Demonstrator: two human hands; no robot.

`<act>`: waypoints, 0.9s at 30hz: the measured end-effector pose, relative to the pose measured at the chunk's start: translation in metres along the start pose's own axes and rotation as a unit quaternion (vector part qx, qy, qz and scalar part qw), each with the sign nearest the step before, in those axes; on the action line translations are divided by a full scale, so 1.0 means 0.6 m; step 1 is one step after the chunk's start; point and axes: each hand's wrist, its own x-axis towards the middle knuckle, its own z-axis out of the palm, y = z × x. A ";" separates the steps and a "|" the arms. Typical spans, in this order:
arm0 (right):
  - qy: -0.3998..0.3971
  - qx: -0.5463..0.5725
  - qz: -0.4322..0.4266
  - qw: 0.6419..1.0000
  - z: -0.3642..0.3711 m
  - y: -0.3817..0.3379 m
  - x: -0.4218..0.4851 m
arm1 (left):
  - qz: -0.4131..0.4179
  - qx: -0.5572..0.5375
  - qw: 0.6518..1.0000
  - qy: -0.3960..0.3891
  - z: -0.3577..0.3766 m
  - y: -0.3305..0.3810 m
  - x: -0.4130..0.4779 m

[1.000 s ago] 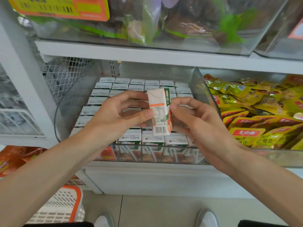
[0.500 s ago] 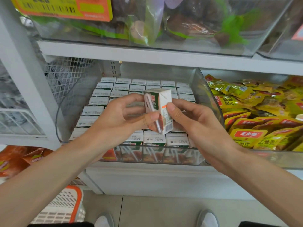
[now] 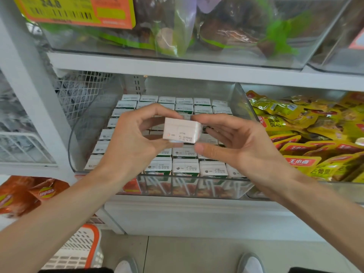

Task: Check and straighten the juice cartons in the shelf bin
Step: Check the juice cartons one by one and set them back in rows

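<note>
place: shop | cues: price label (image 3: pixel 74 11), stocked shelf bin (image 3: pixel 197 186), snack packets (image 3: pixel 307 134)

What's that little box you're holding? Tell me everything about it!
It is a small juice carton, pale cardboard by its look, tipped so its flat end faces the camera, showing a printed date code and an orange dot. The left hand grips its left end, the right hand holds its right end, above the clear shelf bin of cartons.
</note>
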 end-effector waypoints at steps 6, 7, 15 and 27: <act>0.028 -0.055 -0.019 0.998 0.003 0.003 -0.001 | 0.013 0.019 1.000 0.007 0.005 0.003 -0.001; 0.032 -0.047 -0.011 0.998 0.004 0.002 -0.001 | 0.013 0.025 1.000 0.004 0.005 0.003 -0.001; 0.113 0.052 0.157 0.980 0.008 -0.009 0.007 | -0.020 -0.007 0.999 -0.026 0.009 0.001 -0.005; 0.070 0.100 0.292 0.949 -0.006 -0.020 0.023 | -0.033 -0.002 0.995 -0.096 0.018 -0.001 -0.006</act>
